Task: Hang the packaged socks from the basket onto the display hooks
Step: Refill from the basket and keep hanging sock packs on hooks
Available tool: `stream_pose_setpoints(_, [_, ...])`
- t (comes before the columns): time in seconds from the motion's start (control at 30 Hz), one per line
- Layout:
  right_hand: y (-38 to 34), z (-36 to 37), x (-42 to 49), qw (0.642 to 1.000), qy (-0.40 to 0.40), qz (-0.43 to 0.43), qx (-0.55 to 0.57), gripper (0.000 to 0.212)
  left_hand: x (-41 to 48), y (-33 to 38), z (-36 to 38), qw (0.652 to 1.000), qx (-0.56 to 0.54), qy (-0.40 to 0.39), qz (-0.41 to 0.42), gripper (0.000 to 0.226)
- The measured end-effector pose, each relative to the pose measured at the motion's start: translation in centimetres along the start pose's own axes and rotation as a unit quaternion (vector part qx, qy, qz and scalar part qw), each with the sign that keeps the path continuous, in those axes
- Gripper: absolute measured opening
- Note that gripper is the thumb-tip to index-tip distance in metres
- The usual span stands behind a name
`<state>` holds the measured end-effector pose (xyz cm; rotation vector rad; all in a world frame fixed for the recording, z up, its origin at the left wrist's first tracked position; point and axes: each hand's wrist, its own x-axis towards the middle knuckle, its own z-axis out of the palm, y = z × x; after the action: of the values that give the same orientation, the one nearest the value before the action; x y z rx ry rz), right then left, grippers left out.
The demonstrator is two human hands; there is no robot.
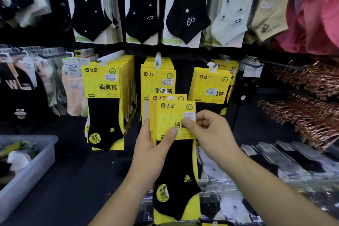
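Observation:
I hold a small stack of packaged socks (172, 115), yellow cards with black ankle socks, in front of the display. My left hand (154, 145) grips the stack's left edge, thumb on the front card. My right hand (209, 130) pinches the front card's right side near its price sticker. Straight behind the stack, a display hook (157, 58) carries the same yellow packs (157, 77). More of these packs hang on hooks to the left (102, 82) and right (211, 82). The grey basket (33, 167) with loose packs sits at the lower left.
An upper row holds black, white and beige socks (183, 5). Copper-coloured hangers (311, 97) jut out at the right. Flat clear-wrapped sock packs (284, 161) lie on the shelf at the lower right. Other socks hang at the far left (55, 86).

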<state>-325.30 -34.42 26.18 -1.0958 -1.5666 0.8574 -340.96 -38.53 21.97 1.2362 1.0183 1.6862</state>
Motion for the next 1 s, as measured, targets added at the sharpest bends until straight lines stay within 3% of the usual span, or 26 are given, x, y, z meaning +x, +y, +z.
stream_pose_setpoints(0.13, [0.0, -0.7, 0.2, 0.994, 0.02, 0.038, 0.1, 0.015, 0.1, 0.1, -0.2, 0.999, -0.025, -0.014, -0.019, 0.048])
stream_pose_setpoints(0.33, [0.2, -2.0, 0.2, 0.985, 0.02, 0.085, 0.15, 0.01, -0.5, 0.3, 0.1, 0.999, 0.031, -0.007, -0.031, 0.047])
stream_pose_setpoints(0.63, [-4.2, -6.4, 2.9, 0.998, -0.037, -0.046, 0.004, 0.008, -0.9, 1.1, 2.0, 0.994, 0.104, -0.011, 0.028, 0.038])
stream_pose_setpoints(0.73, [-5.1, -7.1, 3.8, 0.996, -0.068, -0.042, -0.05, 0.009, -0.5, 1.5, 2.7, 0.992, 0.118, -0.014, 0.046, 0.038])
stream_pose_setpoints(0.83, [-5.7, -7.7, 4.7, 0.997, -0.076, 0.012, -0.029, 0.008, 0.0, 1.9, 3.0, 0.99, 0.129, -0.015, 0.057, 0.039])
stream_pose_setpoints(1.0, [-6.1, -8.5, 6.1, 0.999, -0.031, 0.024, 0.005, 0.01, 1.0, 2.3, 3.4, 0.987, 0.144, -0.017, 0.063, 0.037])
